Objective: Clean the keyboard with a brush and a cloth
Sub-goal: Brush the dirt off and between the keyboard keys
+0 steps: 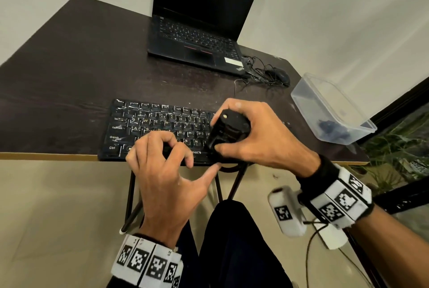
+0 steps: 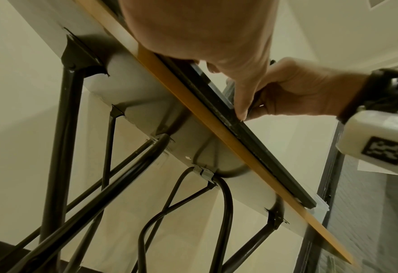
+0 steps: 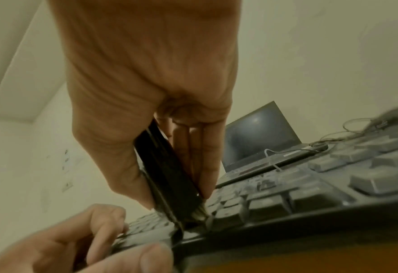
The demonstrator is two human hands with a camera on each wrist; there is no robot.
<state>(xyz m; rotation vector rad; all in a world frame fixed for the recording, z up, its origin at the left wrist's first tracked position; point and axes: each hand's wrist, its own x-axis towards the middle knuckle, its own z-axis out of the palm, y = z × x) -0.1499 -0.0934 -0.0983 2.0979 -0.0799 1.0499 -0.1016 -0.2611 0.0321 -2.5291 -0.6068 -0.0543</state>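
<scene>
A black keyboard (image 1: 162,125) lies along the front edge of the dark table (image 1: 58,90). My right hand (image 1: 232,148) grips a black brush (image 1: 228,132) and holds it down on the keys right of the keyboard's middle. In the right wrist view the brush (image 3: 167,175) slants down and its pale bristles (image 3: 197,214) touch the keys near the keyboard's (image 3: 286,199) front rim. My left hand (image 1: 190,160) pinches the keyboard's front edge, with curled fingers on the keys and the thumb (image 2: 242,103) against the rim (image 2: 251,140). No cloth is plainly visible.
An open black laptop (image 1: 199,25) stands at the back of the table. A mouse (image 1: 278,75) with a tangled cable lies right of it. A clear plastic container (image 1: 329,106) holding a dark blue bundle sits at the table's right edge. Black metal legs (image 2: 62,147) run beneath.
</scene>
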